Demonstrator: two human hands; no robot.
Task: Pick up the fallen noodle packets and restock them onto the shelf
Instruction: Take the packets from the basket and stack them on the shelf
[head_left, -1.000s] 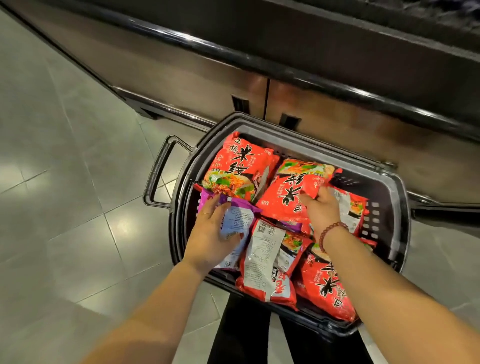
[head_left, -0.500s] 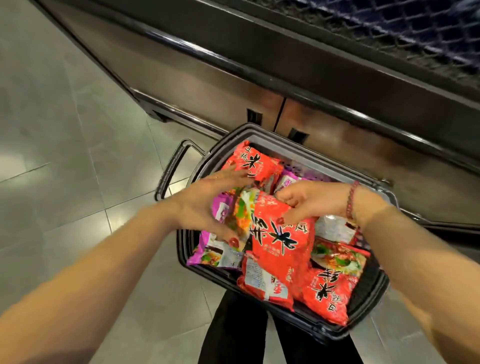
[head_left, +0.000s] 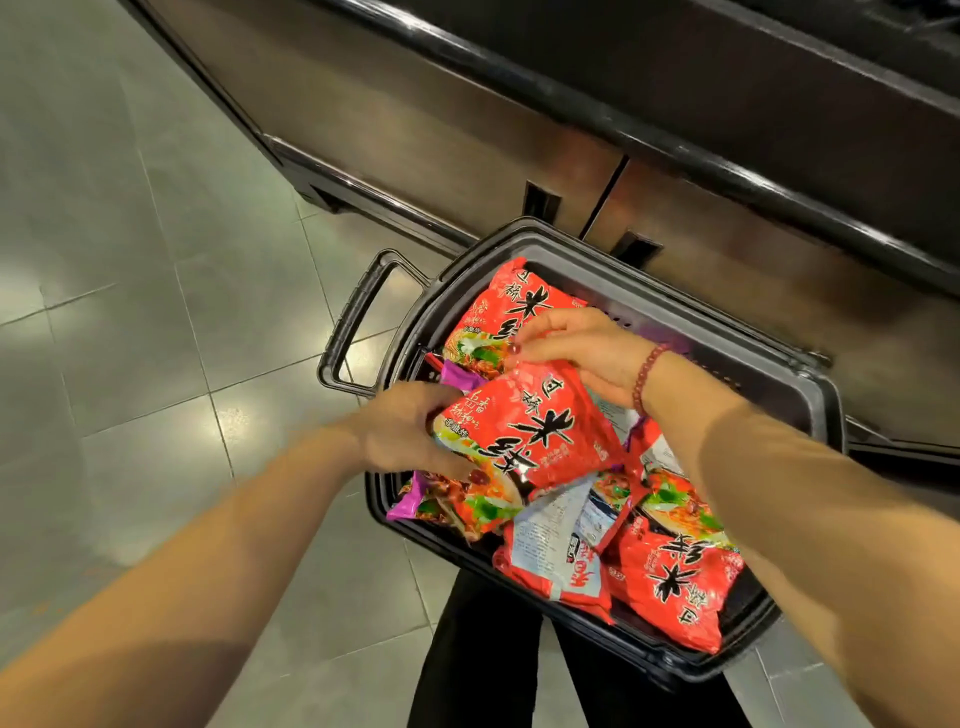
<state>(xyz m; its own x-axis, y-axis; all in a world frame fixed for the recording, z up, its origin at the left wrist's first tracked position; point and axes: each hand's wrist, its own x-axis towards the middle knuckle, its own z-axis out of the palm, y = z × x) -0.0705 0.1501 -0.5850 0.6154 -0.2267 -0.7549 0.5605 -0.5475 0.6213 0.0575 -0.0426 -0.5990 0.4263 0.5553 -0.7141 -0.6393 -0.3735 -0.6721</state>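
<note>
A black shopping basket (head_left: 810, 395) on the floor holds several red noodle packets and purple ones. One red packet (head_left: 540, 431) is lifted above the pile. My left hand (head_left: 410, 436) grips its left end, thumb on the front. My right hand (head_left: 587, 348), with a bead bracelet on the wrist, pinches its top right edge. Another red packet (head_left: 498, 317) lies behind at the basket's far end. More red packets (head_left: 670, 582) and a purple packet (head_left: 410, 506) lie beneath.
The basket's handle (head_left: 358, 322) sticks out to the left over the grey tiled floor (head_left: 156, 312). A dark shelf base (head_left: 519, 145) with a black ledge runs across the back. My dark trouser legs (head_left: 493, 670) stand below the basket.
Both hands have lifted one red packet out of the pile and turned it face up. The left hand moved from the purple packet to this red one.
</note>
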